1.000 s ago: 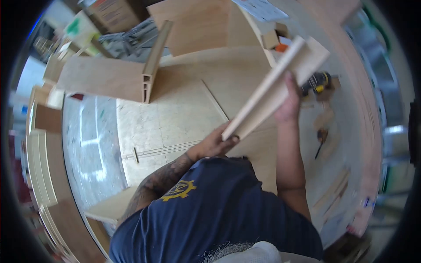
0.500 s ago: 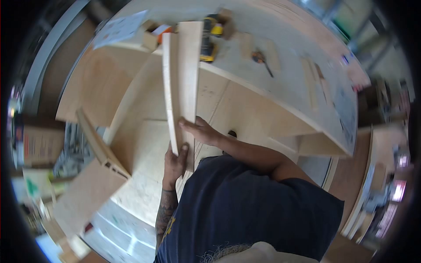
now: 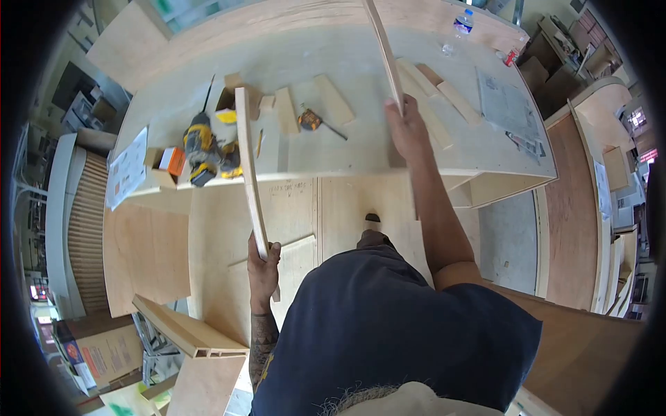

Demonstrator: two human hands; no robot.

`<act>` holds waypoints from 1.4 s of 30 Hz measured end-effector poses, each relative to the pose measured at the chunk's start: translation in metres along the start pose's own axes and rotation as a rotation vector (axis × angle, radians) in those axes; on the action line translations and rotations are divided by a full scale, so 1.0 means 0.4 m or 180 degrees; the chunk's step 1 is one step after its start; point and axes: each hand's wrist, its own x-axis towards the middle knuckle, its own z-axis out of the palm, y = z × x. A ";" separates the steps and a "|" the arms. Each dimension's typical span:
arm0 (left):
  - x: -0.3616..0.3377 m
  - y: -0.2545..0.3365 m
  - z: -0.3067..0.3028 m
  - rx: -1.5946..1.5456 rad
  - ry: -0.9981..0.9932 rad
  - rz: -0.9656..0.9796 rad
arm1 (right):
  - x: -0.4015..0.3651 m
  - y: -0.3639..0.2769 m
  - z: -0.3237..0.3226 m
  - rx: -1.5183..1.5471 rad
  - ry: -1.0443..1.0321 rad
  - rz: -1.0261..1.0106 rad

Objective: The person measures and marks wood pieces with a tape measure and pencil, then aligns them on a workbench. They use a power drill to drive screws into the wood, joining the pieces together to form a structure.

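My left hand (image 3: 263, 267) is closed around the lower part of a wooden board (image 3: 248, 159), which is turned nearly edge-on and rises over the front edge of the plywood worktop (image 3: 298, 66). Farther forward and to the right, my right hand (image 3: 408, 128) grips a second wooden board (image 3: 383, 48), also nearly edge-on, over the worktop. The two boards are well apart. Between them on the worktop lie short wood pieces (image 3: 334, 99) and a tool with an orange and black body (image 3: 310, 120).
Yellow and black power drills (image 3: 199, 142) stand at the worktop's left, beside a small orange box (image 3: 172, 161) and a paper sheet (image 3: 127, 173). A water bottle (image 3: 463, 24) is at the back right. Below left, a wooden panel (image 3: 184, 326) leans near my left arm.
The two boards, held close together before, are now separated, one in each hand. My right hand has moved forward and right, the left slightly down. The view has turned left.
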 end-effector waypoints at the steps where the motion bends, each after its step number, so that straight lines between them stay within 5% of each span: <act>1: 0.041 0.024 0.037 -0.0150 -0.0104 -0.0058 | 0.047 0.048 -0.037 -0.0470 0.0199 -0.0119; 7: 0.314 0.180 0.245 -0.0086 -0.0407 -0.0062 | 0.257 0.333 -0.205 -0.2297 0.0397 0.0235; 15: 0.741 0.309 0.404 0.0250 -0.0644 0.0069 | 0.472 0.463 -0.336 -0.2524 0.0228 0.0409; 21: 1.055 0.287 0.402 0.1331 -0.0471 0.0237 | 0.562 0.466 -0.271 -0.2347 -0.0025 0.0159; 26: 1.312 0.085 0.377 0.2610 -0.0069 0.1454 | 0.616 0.461 -0.159 -0.2509 -0.0220 -0.0077; 32: 1.269 0.134 0.356 0.2132 -0.0001 0.0875 | 0.659 0.545 -0.124 -0.2882 0.0109 -0.0422; 38: 1.291 0.077 0.357 0.2023 0.0129 0.1274 | 0.673 0.506 -0.170 -0.2401 0.0046 -0.0449; 42: 1.294 0.121 0.335 0.1998 0.0186 0.0955 | 0.621 0.435 -0.180 -0.1868 -0.0008 -0.0670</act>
